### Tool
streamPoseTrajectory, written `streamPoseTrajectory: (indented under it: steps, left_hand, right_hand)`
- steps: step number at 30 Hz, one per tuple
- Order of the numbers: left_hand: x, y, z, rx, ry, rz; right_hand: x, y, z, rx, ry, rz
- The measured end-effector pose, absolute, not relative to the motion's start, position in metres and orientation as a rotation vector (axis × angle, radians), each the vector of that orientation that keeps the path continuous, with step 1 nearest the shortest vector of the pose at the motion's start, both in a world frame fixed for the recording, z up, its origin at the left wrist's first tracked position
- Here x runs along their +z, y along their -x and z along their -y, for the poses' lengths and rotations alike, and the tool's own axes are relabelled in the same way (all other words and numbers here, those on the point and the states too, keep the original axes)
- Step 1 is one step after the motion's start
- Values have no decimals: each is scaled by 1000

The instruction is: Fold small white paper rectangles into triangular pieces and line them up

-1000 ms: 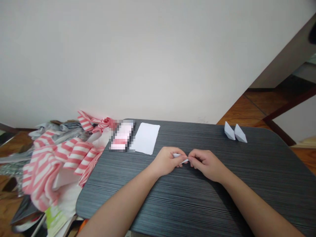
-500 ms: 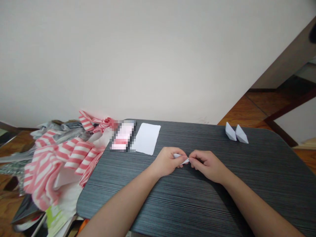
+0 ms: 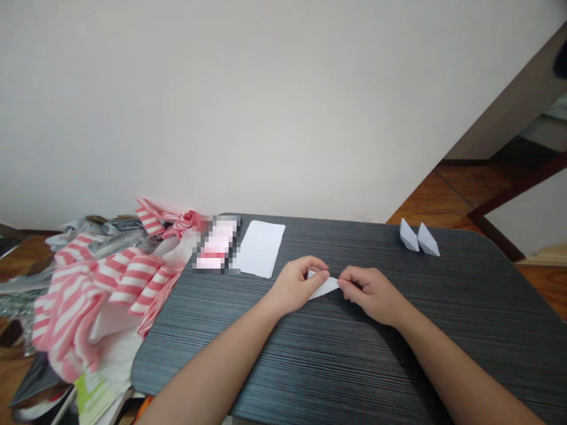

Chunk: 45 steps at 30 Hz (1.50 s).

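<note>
A small folded piece of white paper point(image 3: 325, 288) lies between my two hands, low over the dark table. My left hand point(image 3: 297, 284) grips it from the left, with the thumb across its face and the fingers curled behind. My right hand point(image 3: 370, 293) pinches its pointed right tip between thumb and fingers. Part of the paper is hidden by the left thumb and fingers. Farther off to the right, two folded white paper boats point(image 3: 409, 236) stand side by side.
A stack of white paper sheets point(image 3: 260, 248) lies at the back left of the dark table point(image 3: 354, 366), beside a blurred-out phone-like object point(image 3: 218, 243). Red-and-white striped cloth point(image 3: 119, 274) and bags are piled left of the table. A pale wall point(image 3: 266, 106) rises behind.
My left hand has loosened and shifted on the folded paper, so more of its face shows. The right hand still pinches the tip. The whole view has shifted slightly.
</note>
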State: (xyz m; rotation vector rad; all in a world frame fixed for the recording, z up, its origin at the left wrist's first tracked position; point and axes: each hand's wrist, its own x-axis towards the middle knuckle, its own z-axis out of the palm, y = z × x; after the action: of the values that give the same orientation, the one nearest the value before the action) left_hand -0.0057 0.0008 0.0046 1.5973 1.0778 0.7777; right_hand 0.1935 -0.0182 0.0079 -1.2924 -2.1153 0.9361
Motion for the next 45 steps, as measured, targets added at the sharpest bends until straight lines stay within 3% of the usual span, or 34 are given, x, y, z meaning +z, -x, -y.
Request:
streamPoseTrajectory:
  steps: [7,15,25,32,45]
  left_hand:
    - [0,4,-3,738,-1440,-1032]
    - [-1,4,-3,762,-1267,-954]
    - [-7,-1,1,887,-1423,-976]
    - [1,1,1,801,-1731,-949]
    - [4,-1,5,695,-1780,-857]
  right_hand:
    - [5,-198,18,894,1325,1981]
    - [-6,-196,19,1235,1197,1747]
    - [-11,-197,20,1227,1161,1591]
    - [-8,-195,20,1257,1074,1534]
    - [-7,-191,20,1318,959,1608]
